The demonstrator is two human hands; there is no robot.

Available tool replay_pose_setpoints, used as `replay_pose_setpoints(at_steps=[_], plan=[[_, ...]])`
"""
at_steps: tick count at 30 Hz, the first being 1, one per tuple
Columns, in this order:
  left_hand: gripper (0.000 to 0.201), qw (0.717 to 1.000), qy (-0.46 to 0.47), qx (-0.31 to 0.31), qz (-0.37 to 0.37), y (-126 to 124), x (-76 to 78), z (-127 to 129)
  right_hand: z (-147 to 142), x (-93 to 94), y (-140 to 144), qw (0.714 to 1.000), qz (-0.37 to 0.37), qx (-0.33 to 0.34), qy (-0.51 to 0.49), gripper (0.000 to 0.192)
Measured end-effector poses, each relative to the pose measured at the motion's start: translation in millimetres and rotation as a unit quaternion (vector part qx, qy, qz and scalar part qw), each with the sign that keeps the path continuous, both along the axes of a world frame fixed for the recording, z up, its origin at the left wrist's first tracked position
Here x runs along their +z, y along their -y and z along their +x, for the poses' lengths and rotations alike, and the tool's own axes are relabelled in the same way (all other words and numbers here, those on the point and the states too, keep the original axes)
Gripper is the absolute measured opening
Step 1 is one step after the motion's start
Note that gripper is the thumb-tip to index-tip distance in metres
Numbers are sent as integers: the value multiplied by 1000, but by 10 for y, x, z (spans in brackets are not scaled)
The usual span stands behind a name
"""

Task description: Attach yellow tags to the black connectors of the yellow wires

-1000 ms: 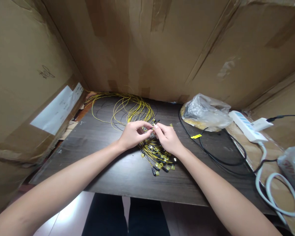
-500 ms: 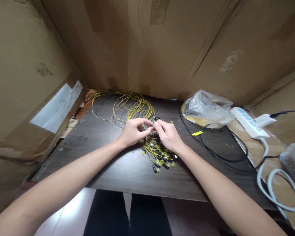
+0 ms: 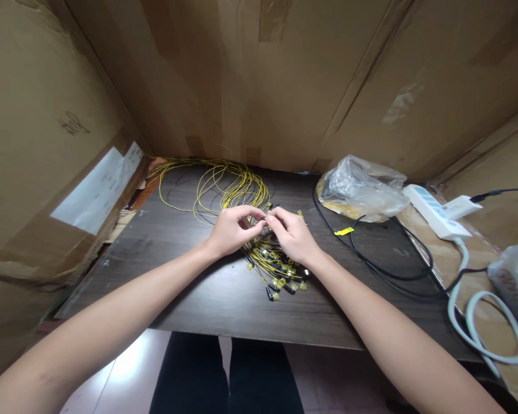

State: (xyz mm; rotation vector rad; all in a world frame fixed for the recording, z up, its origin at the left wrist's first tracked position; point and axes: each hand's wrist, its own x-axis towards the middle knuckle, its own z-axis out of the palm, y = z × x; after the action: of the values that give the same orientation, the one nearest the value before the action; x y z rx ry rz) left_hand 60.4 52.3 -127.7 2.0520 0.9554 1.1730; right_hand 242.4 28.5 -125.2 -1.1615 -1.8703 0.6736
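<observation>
Dim, warm, even indoor light with soft shadows under the arms on the desk (image 3: 190,299). Wide-angle lens bends the edges and stretches the forearms. A bright glare patch shines on the floor (image 3: 125,362).

A single head-worn camera looks forward and down from above the person's shoulders. Both forearms run in from the bottom corners and meet at frame centre, where the left hand (image 3: 232,231) and right hand (image 3: 294,237) sit close to the lens. The dark wooden surface (image 3: 190,287) fills the middle ground; cardboard walls (image 3: 285,80) close the view behind and on both sides. The wide lens bends the edges.
</observation>
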Motion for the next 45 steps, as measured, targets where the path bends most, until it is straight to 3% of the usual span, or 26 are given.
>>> replay_pose_setpoints(at_steps=[3,8,12,17,28,39,45], plan=[[11,1000,-3,9,1,-3,-10,-1,-1,10,3,1000,4,0,-6,19],[12,1000,4,-3,5,-5,-30,0,-5,-6,-5,1000,-4,7,8,36],[12,1000,-2,-1,0,-8,-28,-2,0,-16,-14,1000,-15,19,11,39],[13,1000,0,-3,-9,-14,-21,-8,16,-7,-13,1000,-15,22,7,31],[20,996,39,-14,-74,-39,-41,-18,41,-11,2,992,78,15,94,25],[25,999,-35,-17,28,-17,-16,-24,11,-45,-5,993,87,-21,75,15],[39,999,-24,-22,-11,-23,-60,-13,23,-49,-21,985,140,-13,102,13]])
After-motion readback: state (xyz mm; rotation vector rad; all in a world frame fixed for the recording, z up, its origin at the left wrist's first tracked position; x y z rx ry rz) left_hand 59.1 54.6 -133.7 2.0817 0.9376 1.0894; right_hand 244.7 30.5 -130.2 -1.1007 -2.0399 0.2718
